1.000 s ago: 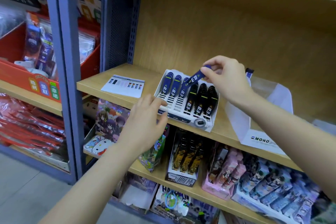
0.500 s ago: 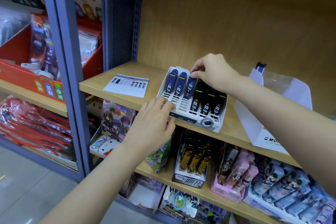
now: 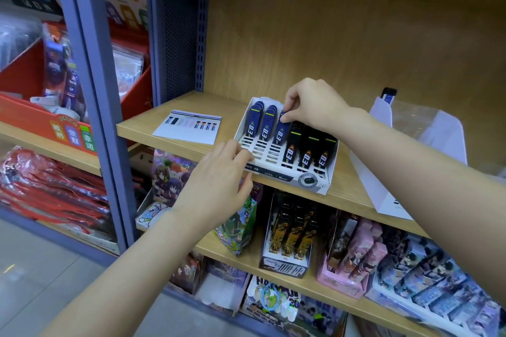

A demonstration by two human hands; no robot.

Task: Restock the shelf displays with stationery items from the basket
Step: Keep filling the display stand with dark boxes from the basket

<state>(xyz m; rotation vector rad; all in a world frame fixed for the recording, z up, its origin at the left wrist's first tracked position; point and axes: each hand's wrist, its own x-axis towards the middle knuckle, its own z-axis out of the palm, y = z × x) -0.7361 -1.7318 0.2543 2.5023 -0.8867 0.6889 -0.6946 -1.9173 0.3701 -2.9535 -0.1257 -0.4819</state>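
Blue case point(image 3: 279, 131) lowered into tray point(image 3: 287, 178) slot; right hand point(image 3: 315, 107) pinches it.

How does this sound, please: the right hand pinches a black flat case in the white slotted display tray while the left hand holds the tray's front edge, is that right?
Not quite. The head view shows the right hand pinching a dark blue flat case, not a black one, in the white slotted display tray; the left hand does hold the tray's front edge.
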